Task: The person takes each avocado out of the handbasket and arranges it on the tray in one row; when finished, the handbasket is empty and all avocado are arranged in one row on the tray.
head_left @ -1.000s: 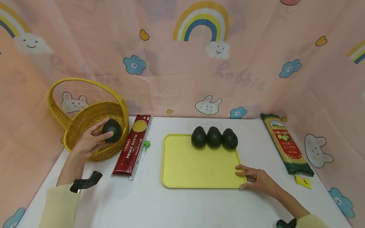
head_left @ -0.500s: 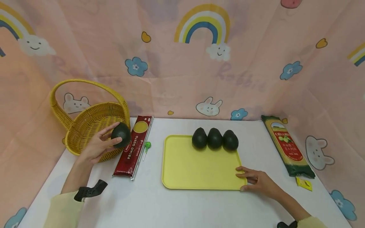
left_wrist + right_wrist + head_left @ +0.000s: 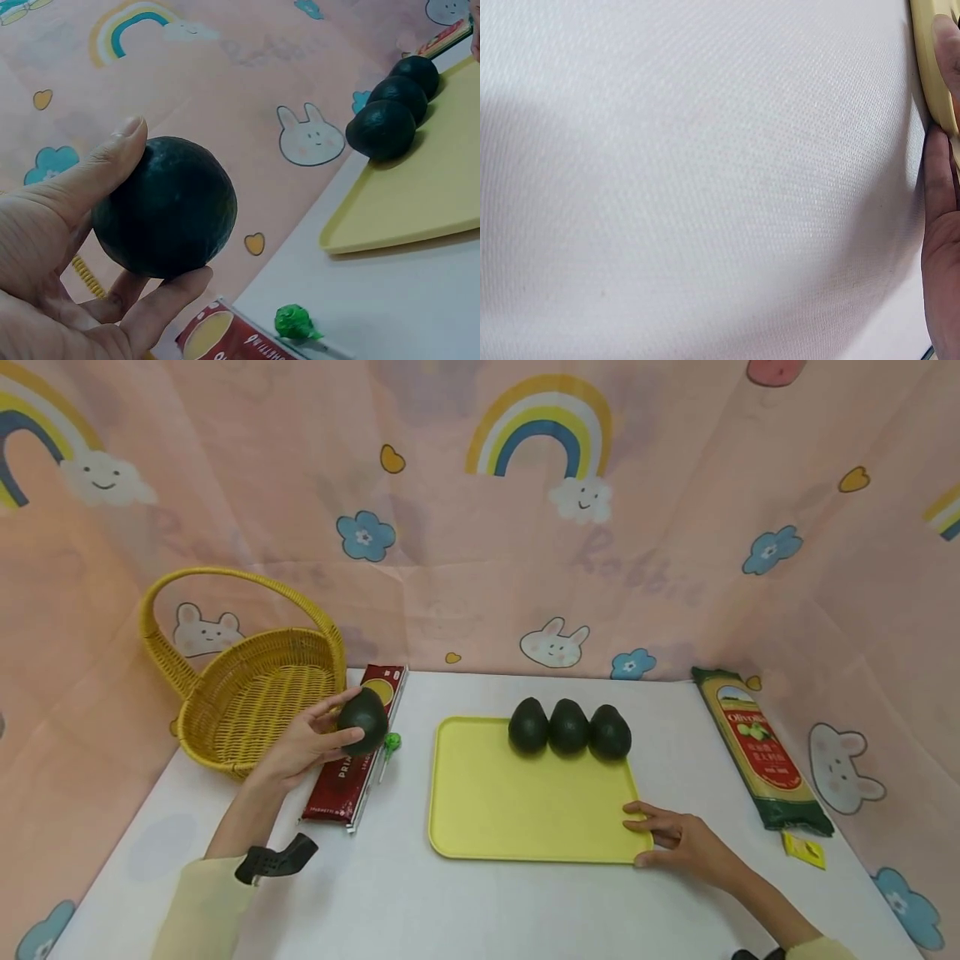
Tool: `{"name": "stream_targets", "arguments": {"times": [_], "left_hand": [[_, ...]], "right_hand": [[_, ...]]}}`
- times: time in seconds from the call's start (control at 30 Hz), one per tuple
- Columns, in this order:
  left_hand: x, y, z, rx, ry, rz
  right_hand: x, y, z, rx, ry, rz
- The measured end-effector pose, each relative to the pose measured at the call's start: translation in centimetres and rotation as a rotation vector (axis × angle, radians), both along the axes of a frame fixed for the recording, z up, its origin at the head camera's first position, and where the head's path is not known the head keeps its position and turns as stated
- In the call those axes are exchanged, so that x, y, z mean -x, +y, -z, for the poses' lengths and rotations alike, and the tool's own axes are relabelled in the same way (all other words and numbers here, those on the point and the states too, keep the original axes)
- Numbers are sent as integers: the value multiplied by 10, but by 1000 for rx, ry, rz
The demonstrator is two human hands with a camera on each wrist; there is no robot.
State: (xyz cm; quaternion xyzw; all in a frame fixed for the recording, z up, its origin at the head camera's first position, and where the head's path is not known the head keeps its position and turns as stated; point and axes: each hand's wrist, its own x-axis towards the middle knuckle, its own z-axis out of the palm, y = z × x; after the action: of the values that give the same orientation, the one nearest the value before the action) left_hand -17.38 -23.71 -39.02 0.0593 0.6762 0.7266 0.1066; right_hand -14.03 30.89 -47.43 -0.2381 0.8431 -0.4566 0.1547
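Note:
A dark green avocado (image 3: pixel 363 722) is held between the thumb and fingers of my left hand (image 3: pixel 296 752). It hangs over the red spaghetti packet (image 3: pixel 333 793), just right of the yellow wicker basket (image 3: pixel 258 714). In the left wrist view, the thumb lies on one side of the avocado (image 3: pixel 166 208) and the fingertips on the other. My right hand (image 3: pixel 690 847) grips the right edge of the yellow tray (image 3: pixel 525 810) near its front corner. Three more avocados (image 3: pixel 568 727) sit in a row along the tray's back right edge.
A green-topped lollipop (image 3: pixel 392 743) lies beside the spaghetti packet. At the right are a green and gold Olivoila packet (image 3: pixel 761 752) and a small yellow sachet (image 3: pixel 803 850). A pink patterned cloth (image 3: pixel 465 577) hangs behind the white table (image 3: pixel 450 910).
My left hand has lifted the avocado out of the basket and carried it right, over the spaghetti packet. My right hand stays at the tray's edge.

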Motion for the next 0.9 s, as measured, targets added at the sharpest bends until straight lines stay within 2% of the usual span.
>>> {"name": "stream_targets", "arguments": {"times": [0.17, 0.5, 0.73, 0.9], "left_hand": [[8, 19, 8, 17, 21, 34], [23, 58, 16, -2, -63, 85], [31, 81, 24, -32, -117, 78], [37, 91, 34, -35, -133, 63]], "right_hand": [[-6, 5, 2, -6, 9, 18], [-12, 7, -3, -27, 6, 34], [-7, 7, 0, -87, 9, 56], [-2, 3, -2, -112, -7, 65]]}}
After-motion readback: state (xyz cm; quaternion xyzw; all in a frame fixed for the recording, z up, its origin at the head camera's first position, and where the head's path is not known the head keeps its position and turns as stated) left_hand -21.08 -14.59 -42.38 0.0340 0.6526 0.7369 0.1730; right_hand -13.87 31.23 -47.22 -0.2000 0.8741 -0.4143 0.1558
